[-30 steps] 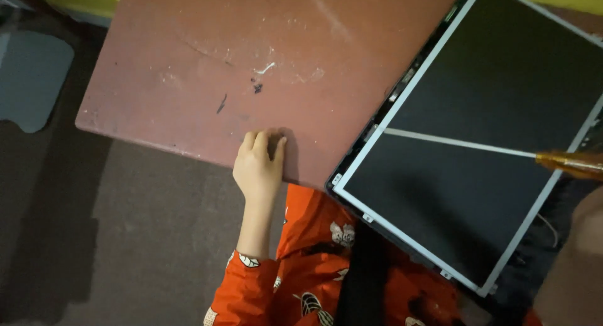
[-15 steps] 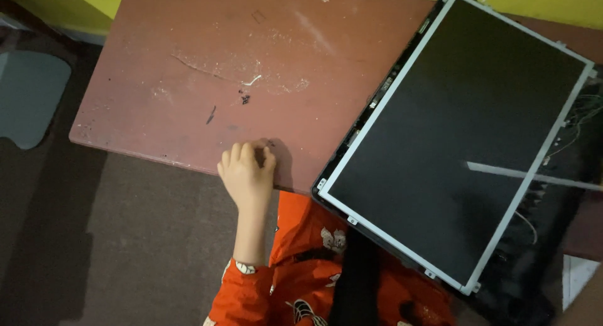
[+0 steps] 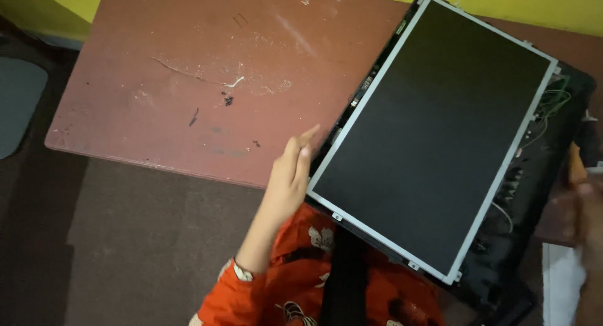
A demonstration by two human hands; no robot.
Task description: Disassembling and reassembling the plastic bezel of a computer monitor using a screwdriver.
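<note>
Screen panel (image 3: 433,137) lies tilted in black lid shell (image 3: 534,238) on red table (image 3: 188,93), lower corner overhanging lap. Left hand (image 3: 290,178) open, fingers together, edge-on at panel's left side, likely steadying it. Right hand (image 3: 587,213) blurred near right edge; grip unclear.

Right hand (image 3: 587,203) blurred, cut by edge; its fingers' grip can't tell.
</note>
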